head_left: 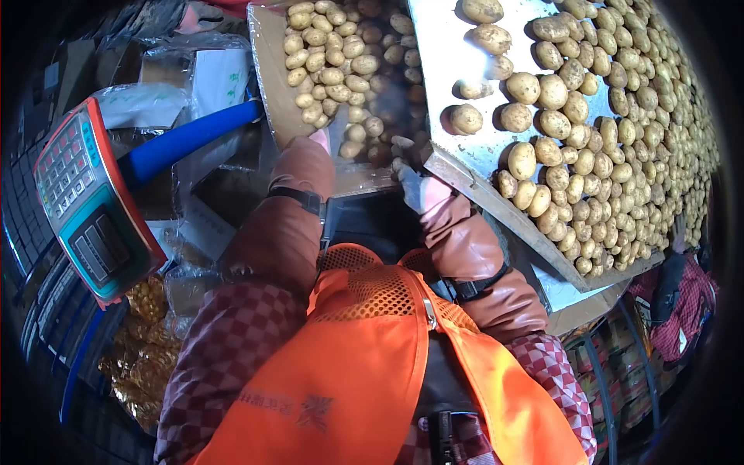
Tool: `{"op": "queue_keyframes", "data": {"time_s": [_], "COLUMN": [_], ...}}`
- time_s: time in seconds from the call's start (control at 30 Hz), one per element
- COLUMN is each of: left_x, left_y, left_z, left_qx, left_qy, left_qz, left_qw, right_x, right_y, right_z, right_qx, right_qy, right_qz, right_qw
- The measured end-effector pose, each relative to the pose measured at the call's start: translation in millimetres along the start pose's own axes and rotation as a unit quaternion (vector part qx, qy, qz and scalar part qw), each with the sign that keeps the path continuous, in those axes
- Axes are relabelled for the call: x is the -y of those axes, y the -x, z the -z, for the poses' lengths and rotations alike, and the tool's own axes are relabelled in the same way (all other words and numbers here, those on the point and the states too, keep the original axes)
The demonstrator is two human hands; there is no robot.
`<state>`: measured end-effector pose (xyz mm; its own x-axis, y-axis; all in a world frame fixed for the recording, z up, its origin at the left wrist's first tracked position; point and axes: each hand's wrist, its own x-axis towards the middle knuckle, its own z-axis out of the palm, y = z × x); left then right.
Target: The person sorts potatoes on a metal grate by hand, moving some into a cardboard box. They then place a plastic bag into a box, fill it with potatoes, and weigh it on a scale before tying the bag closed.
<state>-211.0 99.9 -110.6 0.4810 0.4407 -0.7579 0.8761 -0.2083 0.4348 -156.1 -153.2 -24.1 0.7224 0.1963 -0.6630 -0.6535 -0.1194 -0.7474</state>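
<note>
My left hand reaches over the near edge of a cardboard box, just below the potatoes in it. The sleeve and wrist cover most of this hand, and its fingers are hidden. My right hand, in a grey-white glove with dirty fingertips, is at the box's near right corner. Its fingers point toward the potatoes and are apart, with nothing visible between them. Beside it is the corner of a metal-topped sorting table spread with loose potatoes.
A scale display with keypad stands at left on a blue post. Plastic-wrapped cardboard lies behind it. The table's wooden edge runs close by my right forearm. Another person's checked sleeve shows at far right.
</note>
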Motion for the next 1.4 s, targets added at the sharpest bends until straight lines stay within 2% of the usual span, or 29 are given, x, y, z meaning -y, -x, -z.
{"op": "queue_keyframes", "data": {"time_s": [0.03,0.1,0.17,0.2,0.27,0.37,0.4,0.43,0.47,0.57,0.6,0.7,0.73,0.83,0.87,0.93,0.97,1.0,1.03,1.07,1.1,1.13,1.23,1.27,1.33,1.37,1.4], "left_x": [-3,-7,-13,-18,-26,-39,-44,-48,-53,-67,-73,-87,-91,-106,-103,-95,-85,-84,-99,-115,-110,-106,-140,-156,-195,-200,-204], "left_y": [0,0,-2,-3,-7,-13,-14,-15,-16,-17,-17,-7,-1,24,31,43,47,57,71,85,96,107,127,134,148,153,158], "left_z": [-1,-1,-5,-6,-10,-18,-19,-20,-21,-23,-23,-21,-19,-7,-2,10,18,31,45,59,68,76,69,67,55,42,26], "left_qx": [0.007,0.021,0.044,0.053,0.076,0.113,0.124,0.136,0.150,0.190,0.200,0.237,0.246,0.283,0.287,0.288,0.285,0.294,0.302,0.303,0.299,0.258,0.208,0.186,0.239,0.246,0.258], "left_qy": [-0.001,-0.002,-0.005,-0.010,-0.016,-0.015,-0.012,-0.007,-0.002,0.019,0.028,0.065,0.080,0.132,0.159,0.206,0.233,0.213,0.272,0.328,0.229,0.123,0.118,0.112,0.220,0.261,0.302], "left_qz": [0.001,0.006,0.012,0.014,0.016,0.026,0.029,0.032,0.034,0.044,0.046,0.061,0.067,0.096,0.098,0.091,0.083,0.020,0.081,0.144,0.002,-0.133,-0.238,-0.280,-0.092,-0.102,-0.071], "left_qw": [1.000,1.000,0.999,0.998,0.997,0.993,0.992,0.990,0.988,0.981,0.978,0.967,0.964,0.945,0.939,0.931,0.926,0.932,0.910,0.883,0.926,0.949,0.941,0.935,0.941,0.928,0.915], "right_x": [-19,-56,-108,-103,-74,-41,-51,-63,-64,-55,-44,-61,-61,-45,-52,-52,-32,-3,13,21,29,39,53,83,120,125,119], "right_y": [-14,-42,-91,-97,-103,-105,-112,-119,-122,-125,-121,-130,-122,-101,-95,-89,-79,-65,-51,-40,-29,-23,-28,-15,0,-1,-3], "right_z": [-4,-32,-50,-53,-57,-60,-59,-58,-57,-55,-57,-59,-58,-57,-63,-66,-73,-82,-88,-90,-92,-89,-61,-56,-31,-15,1], "right_qx": [0.049,-0.063,-0.165,-0.163,-0.075,0.062,0.055,0.013,0.049,0.094,0.103,0.129,0.109,0.113,0.070,0.061,0.070,0.084,0.099,0.093,0.083,0.066,0.113,0.133,0.187,0.225,0.216], "right_qy": [-0.108,0.085,0.190,0.191,0.272,0.384,0.096,-0.191,-0.061,0.106,0.068,0.190,0.028,-0.028,-0.067,-0.034,-0.037,-0.051,-0.064,-0.008,0.048,0.065,0.008,-0.055,-0.153,-0.190,-0.189], "right_qz": [-0.045,0.072,0.192,0.194,0.072,-0.120,-0.186,-0.253,-0.223,-0.181,-0.197,-0.175,-0.142,-0.088,-0.078,-0.048,-0.043,-0.085,-0.127,-0.090,-0.055,0.002,0.208,0.151,0.104,0.116,0.114], "right_qw": [0.992,0.992,0.948,0.948,0.957,0.913,0.976,0.948,0.972,0.973,0.973,0.957,0.984,0.989,0.992,0.996,0.996,0.992,0.985,0.991,0.994,0.996,0.972,0.978,0.965,0.948,0.951]}}
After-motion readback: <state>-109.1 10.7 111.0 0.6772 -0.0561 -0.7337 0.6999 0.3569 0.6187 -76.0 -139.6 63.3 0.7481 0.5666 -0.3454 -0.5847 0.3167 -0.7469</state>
